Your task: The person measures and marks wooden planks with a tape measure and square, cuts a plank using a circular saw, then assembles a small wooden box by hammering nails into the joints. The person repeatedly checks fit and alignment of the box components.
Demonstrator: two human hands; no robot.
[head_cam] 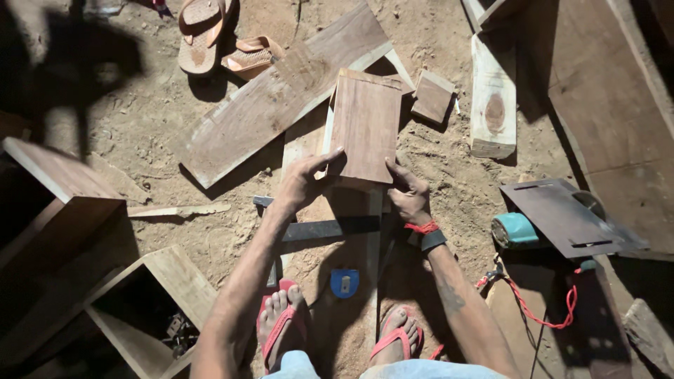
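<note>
My left hand (305,179) grips the near left corner of a small brown wooden board (366,126), thumb on top. At the board's near right corner, my right hand (409,193) holds the edge; a red band and dark wristband circle that wrist. The board rests tilted on a pale plank (351,231) lying on sandy ground. A dark metal square (319,228) lies across the plank under my arms. Near my feet in red sandals sits a blue tape measure (345,282).
A long plank (281,95) lies diagonally behind the board, with a small square offcut (432,97) and a pale block (493,105) to the right. A teal circular saw (554,221) with red cord sits right. Open wooden boxes (151,309) stand left. Sandals (203,31) lie far back.
</note>
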